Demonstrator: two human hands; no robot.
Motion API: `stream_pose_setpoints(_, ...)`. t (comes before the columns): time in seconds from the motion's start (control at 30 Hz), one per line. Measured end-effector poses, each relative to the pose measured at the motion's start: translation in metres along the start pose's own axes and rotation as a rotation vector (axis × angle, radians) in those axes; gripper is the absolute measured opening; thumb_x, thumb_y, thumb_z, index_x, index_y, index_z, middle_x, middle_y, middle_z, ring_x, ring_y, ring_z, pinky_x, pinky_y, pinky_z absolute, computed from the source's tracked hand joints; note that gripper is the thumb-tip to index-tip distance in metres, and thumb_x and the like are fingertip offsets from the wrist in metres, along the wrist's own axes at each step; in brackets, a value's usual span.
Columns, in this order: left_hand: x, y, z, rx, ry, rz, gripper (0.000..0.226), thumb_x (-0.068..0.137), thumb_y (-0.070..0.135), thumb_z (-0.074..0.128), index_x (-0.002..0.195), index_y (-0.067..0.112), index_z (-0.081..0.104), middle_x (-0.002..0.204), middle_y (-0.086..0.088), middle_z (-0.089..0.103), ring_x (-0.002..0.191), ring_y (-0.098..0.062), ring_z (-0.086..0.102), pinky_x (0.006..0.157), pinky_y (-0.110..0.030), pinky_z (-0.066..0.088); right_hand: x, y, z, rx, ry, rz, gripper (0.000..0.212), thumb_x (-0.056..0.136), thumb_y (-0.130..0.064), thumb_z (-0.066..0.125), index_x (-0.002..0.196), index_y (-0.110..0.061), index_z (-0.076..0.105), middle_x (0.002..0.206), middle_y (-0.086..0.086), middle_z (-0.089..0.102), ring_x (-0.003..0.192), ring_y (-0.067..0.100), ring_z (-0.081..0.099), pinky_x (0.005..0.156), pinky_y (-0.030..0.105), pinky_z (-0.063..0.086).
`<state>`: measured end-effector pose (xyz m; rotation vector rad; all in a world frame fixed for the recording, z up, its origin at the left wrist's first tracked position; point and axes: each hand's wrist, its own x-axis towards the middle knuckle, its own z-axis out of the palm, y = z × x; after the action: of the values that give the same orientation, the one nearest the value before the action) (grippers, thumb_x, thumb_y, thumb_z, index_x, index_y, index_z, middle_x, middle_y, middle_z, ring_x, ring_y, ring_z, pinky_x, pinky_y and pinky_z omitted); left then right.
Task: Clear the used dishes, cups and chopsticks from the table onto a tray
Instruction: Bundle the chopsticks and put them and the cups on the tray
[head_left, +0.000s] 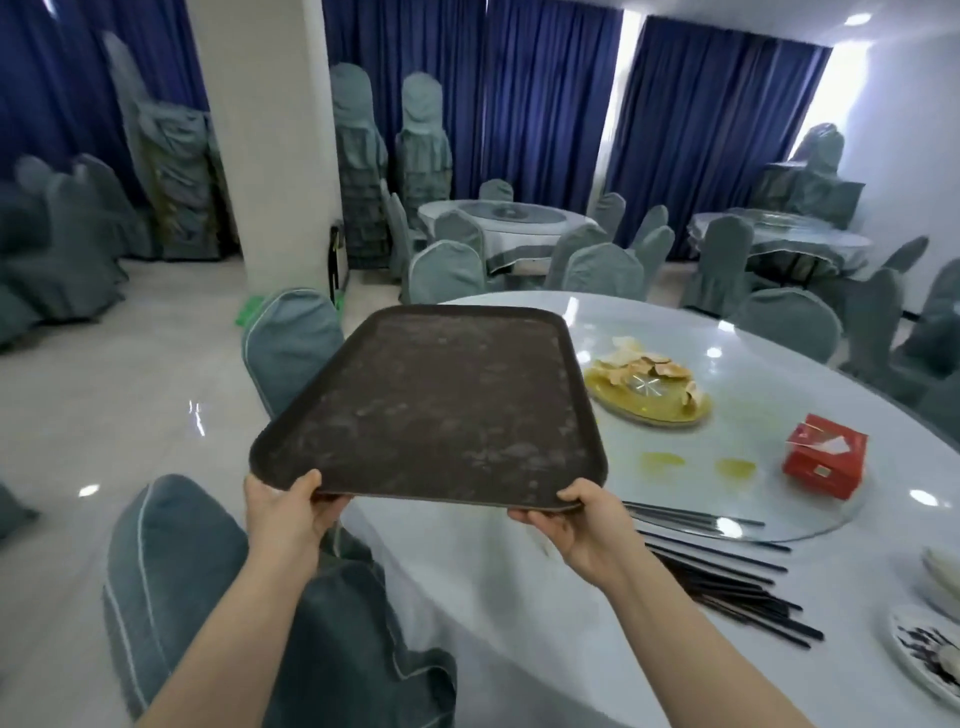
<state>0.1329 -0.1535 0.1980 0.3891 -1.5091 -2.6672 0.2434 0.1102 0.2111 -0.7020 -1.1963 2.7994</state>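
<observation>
I hold an empty dark brown tray (441, 405) in the air over the left edge of the round white table (519, 597). My left hand (283, 512) grips its near left corner and my right hand (576, 522) grips its near right corner, thumbs on top. A yellow dish (647, 392) with food scraps sits on the glass turntable (779, 415). Several black chopsticks (727, 577) lie in a pile on the cloth to the right of my right hand. White plates (930, 649), one smeared with dark sauce, stand at the right edge.
A red tissue box (823, 462) sits on the turntable beside two yellow spills (662, 460). Covered grey chairs (291, 348) stand close at the table's left side and below my arms. More tables, stacked chairs and a white pillar (270, 145) fill the room behind.
</observation>
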Motion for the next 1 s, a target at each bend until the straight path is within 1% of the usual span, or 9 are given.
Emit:
stream_pose_setpoints(0.17, 0.070, 0.008, 0.002, 0.032, 0.072, -0.004, 0.048, 0.096, -0.003, 0.050, 0.132, 0.026, 0.040, 0.127, -0.007, 0.053, 0.106, -0.028, 0.062, 0.073, -0.039, 0.057, 0.092, 0.001, 0.029, 0.007, -0.021, 0.127, 0.030, 0.084, 0.003, 0.034, 0.106, 0.008, 0.053, 0.090, 0.027, 0.069, 0.080, 0.049, 0.068, 0.049, 0.031, 0.059)
stream_pose_setpoints(0.3, 0.111, -0.002, 0.003, 0.031, 0.157, -0.019, 0.047, 0.094, -0.005, 0.052, 0.127, 0.027, 0.041, 0.120, -0.007, 0.054, 0.096, -0.026, 0.064, 0.065, -0.039, 0.058, 0.146, 0.001, 0.039, -0.016, -0.008, 0.203, 0.035, 0.082, 0.003, 0.034, 0.113, 0.007, 0.052, 0.093, 0.027, 0.069, 0.083, 0.048, 0.067, 0.050, 0.031, 0.059)
stream_pose_setpoints(0.43, 0.140, -0.021, 0.005, 0.045, 0.281, -0.053, 0.051, 0.093, -0.006, 0.054, 0.129, 0.028, 0.041, 0.120, -0.004, 0.052, 0.094, -0.025, 0.062, 0.057, -0.037, 0.060, 0.192, -0.002, 0.042, -0.062, 0.006, 0.289, 0.035, 0.081, 0.004, 0.033, 0.110, 0.007, 0.052, 0.094, 0.029, 0.069, 0.082, 0.048, 0.068, 0.050, 0.031, 0.059)
stream_pose_setpoints(0.5, 0.147, -0.027, 0.004, 0.042, 0.310, -0.056, 0.053, 0.092, -0.007, 0.053, 0.132, 0.026, 0.041, 0.124, -0.005, 0.051, 0.095, -0.025, 0.060, 0.060, -0.039, 0.059, 0.208, -0.001, 0.041, -0.070, 0.012, 0.313, 0.033, 0.081, 0.004, 0.032, 0.107, 0.006, 0.053, 0.092, 0.029, 0.069, 0.083, 0.048, 0.068, 0.051, 0.031, 0.059)
stream_pose_setpoints(0.63, 0.162, -0.041, 0.002, 0.063, 0.339, -0.047, 0.054, 0.093, -0.008, 0.051, 0.133, 0.026, 0.040, 0.132, -0.008, 0.048, 0.111, -0.031, 0.056, 0.075, -0.046, 0.057, 0.239, 0.005, 0.041, -0.080, 0.044, 0.376, 0.032, 0.081, 0.005, 0.033, 0.105, 0.007, 0.054, 0.090, 0.028, 0.069, 0.080, 0.048, 0.068, 0.050, 0.031, 0.059)
stream_pose_setpoints(0.77, 0.172, -0.053, -0.002, 0.067, 0.353, -0.052, 0.055, 0.094, -0.007, 0.050, 0.136, 0.027, 0.039, 0.132, -0.005, 0.047, 0.112, -0.030, 0.055, 0.074, -0.044, 0.057, 0.258, 0.016, 0.035, -0.074, 0.096, 0.397, 0.027, 0.083, 0.004, 0.035, 0.103, 0.004, 0.053, 0.085, 0.026, 0.070, 0.075, 0.048, 0.068, 0.046, 0.031, 0.058)
stream_pose_setpoints(0.87, 0.175, -0.064, -0.005, 0.054, 0.368, -0.079, 0.056, 0.094, -0.008, 0.049, 0.137, 0.027, 0.037, 0.131, -0.004, 0.046, 0.111, -0.029, 0.054, 0.066, -0.040, 0.056, 0.267, 0.023, 0.032, -0.102, 0.170, 0.399, 0.025, 0.087, 0.004, 0.037, 0.109, 0.003, 0.050, 0.100, 0.027, 0.065, 0.074, 0.050, 0.067, 0.044, 0.034, 0.056)
stream_pose_setpoints(0.93, 0.176, -0.076, -0.008, 0.036, 0.381, -0.127, 0.058, 0.095, -0.007, 0.048, 0.138, 0.031, 0.036, 0.131, -0.004, 0.046, 0.108, -0.028, 0.055, 0.069, -0.041, 0.055, 0.271, 0.028, 0.026, -0.101, 0.216, 0.415, 0.028, 0.091, 0.003, 0.037, 0.117, 0.004, 0.047, 0.108, 0.027, 0.061, 0.077, 0.051, 0.066, 0.047, 0.040, 0.058)
stream_pose_setpoints(1.0, 0.174, -0.090, -0.012, 0.002, 0.401, -0.183, 0.060, 0.096, -0.007, 0.046, 0.138, 0.033, 0.036, 0.132, -0.005, 0.046, 0.105, -0.029, 0.056, 0.072, -0.043, 0.053, 0.273, 0.032, 0.020, -0.073, 0.268, 0.435, 0.031, 0.095, 0.002, 0.036, 0.125, 0.005, 0.044, 0.120, 0.027, 0.056, 0.089, 0.053, 0.061, 0.048, 0.046, 0.057)
